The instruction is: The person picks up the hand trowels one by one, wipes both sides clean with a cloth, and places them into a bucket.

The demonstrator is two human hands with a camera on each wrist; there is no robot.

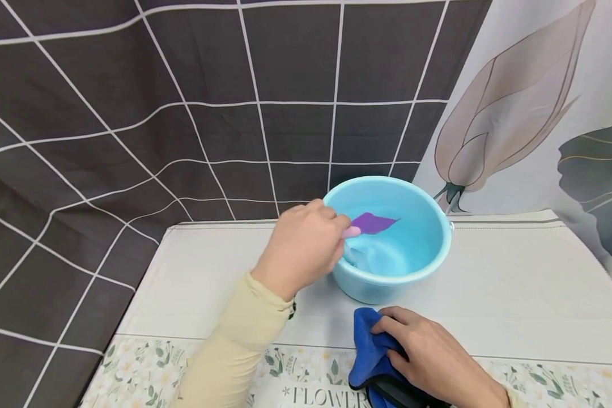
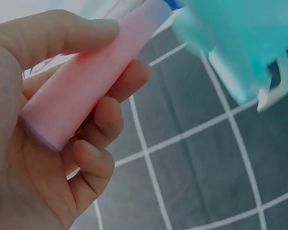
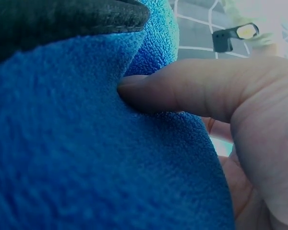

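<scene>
My left hand (image 1: 306,243) grips the pink handle (image 2: 91,86) of what looks like a small trowel, its fingers curled round it. The trowel's purple pointed blade (image 1: 372,223) reaches over the left side of a light blue bucket (image 1: 392,279), inside the rim in the head view. Near the bucket's front, my right hand (image 1: 433,351) pinches a blue plush cloth (image 1: 369,340) with black edging. In the right wrist view the thumb presses into the cloth (image 3: 86,143), which hides most of the other fingers.
The bucket stands on a white tabletop cover (image 1: 224,260) with a floral front band (image 1: 148,362). Behind and to the left hangs a dark curtain (image 1: 296,62) with white grid lines. A white curtain with a printed flower (image 1: 515,102) hangs at the right.
</scene>
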